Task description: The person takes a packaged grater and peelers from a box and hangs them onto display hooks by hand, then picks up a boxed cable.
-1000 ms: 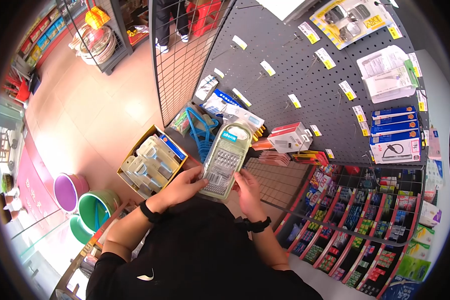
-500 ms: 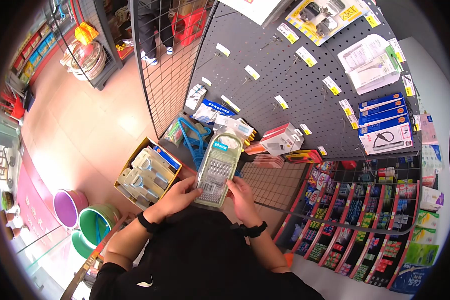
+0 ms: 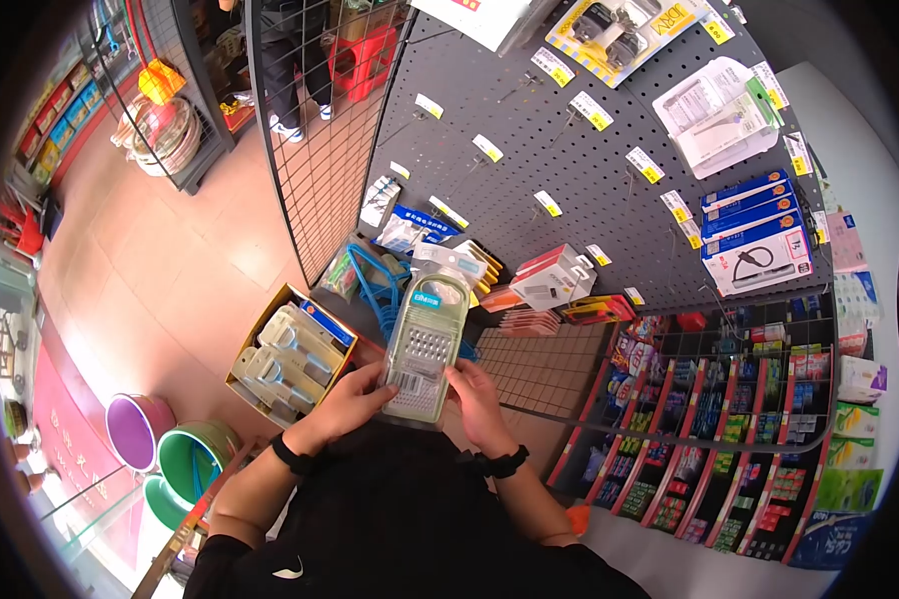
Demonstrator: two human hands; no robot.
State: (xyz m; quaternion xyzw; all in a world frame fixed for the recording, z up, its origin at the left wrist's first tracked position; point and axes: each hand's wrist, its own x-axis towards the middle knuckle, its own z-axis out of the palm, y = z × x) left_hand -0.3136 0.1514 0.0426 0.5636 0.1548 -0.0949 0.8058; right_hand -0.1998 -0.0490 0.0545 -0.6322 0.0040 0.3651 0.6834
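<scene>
A packaged grater (image 3: 429, 349) in clear plastic with a pale green frame is held upright in front of my chest. My left hand (image 3: 362, 399) grips its lower left edge, thumb over the front. On the lower right edge, my right hand (image 3: 475, 399) holds the same package with its fingertips. Left of the grater sits a yellow-edged box (image 3: 292, 354) of packaged pale tools. Blue hangers (image 3: 375, 290) lie just behind the package, and a blue and white packet (image 3: 416, 228) is beyond them.
A grey pegboard (image 3: 529, 130) with hooks and price tags rises ahead. Blue boxes (image 3: 754, 235) hang at its right. Below is a rack of small goods (image 3: 709, 429). Purple (image 3: 140, 429) and green buckets (image 3: 195, 464) stand lower left. Behind the wire mesh (image 3: 315, 130) a person's legs (image 3: 300, 75) show.
The view has shifted, so the pegboard and its goods appear further left and higher. Both hands keep hold of the grater package, which is slightly more upright.
</scene>
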